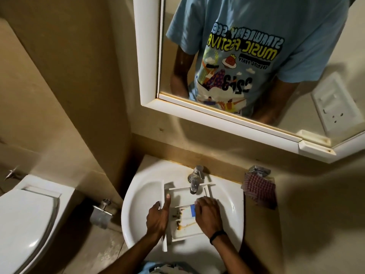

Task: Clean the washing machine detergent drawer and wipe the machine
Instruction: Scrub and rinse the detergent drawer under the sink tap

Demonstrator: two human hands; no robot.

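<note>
The white detergent drawer [182, 196] lies in the white sink [138, 194] under the tap [194, 179]. Brown grime streaks its near compartments. My left hand [159, 216] grips the drawer's long front panel on the left, thumb pointing up along it. My right hand [208, 213] rests over the drawer's right side, its fingers curled over a blue and white piece inside the drawer. Whether that piece is a sponge or part of the drawer I cannot tell.
A toilet [27, 220] with its lid down stands at the left. A red checked cloth [258, 191] hangs on a holder right of the sink. A white-framed mirror [246, 56] hangs above. A toilet roll holder [100, 213] is on the wall between toilet and sink.
</note>
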